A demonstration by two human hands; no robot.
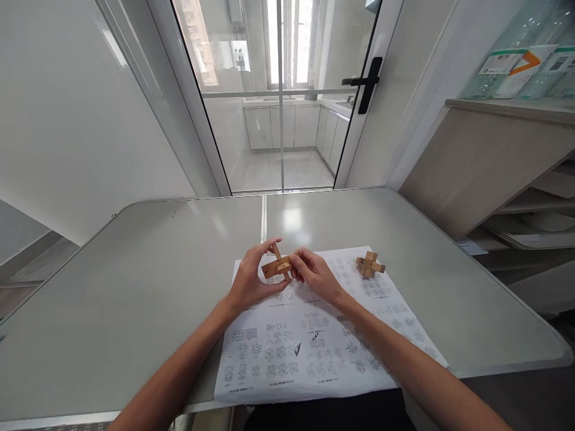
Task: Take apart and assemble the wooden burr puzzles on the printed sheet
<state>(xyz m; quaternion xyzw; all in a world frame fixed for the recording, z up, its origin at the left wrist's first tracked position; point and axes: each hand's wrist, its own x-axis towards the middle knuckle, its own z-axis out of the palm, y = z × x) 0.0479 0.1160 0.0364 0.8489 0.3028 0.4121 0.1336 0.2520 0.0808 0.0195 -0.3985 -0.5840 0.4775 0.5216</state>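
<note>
Sticks of wood, crossed together in 1 cluster, are gripped by 2 hands: the left hand spans them between thumb and forefinger, while the right hand pinches their right end. Under the grip, a sheet of printed diagrams lies on the table. Right of the grip, 1 second wooden cluster rests near the sheet's edge. Beyond the grip stands a glass door.
</note>
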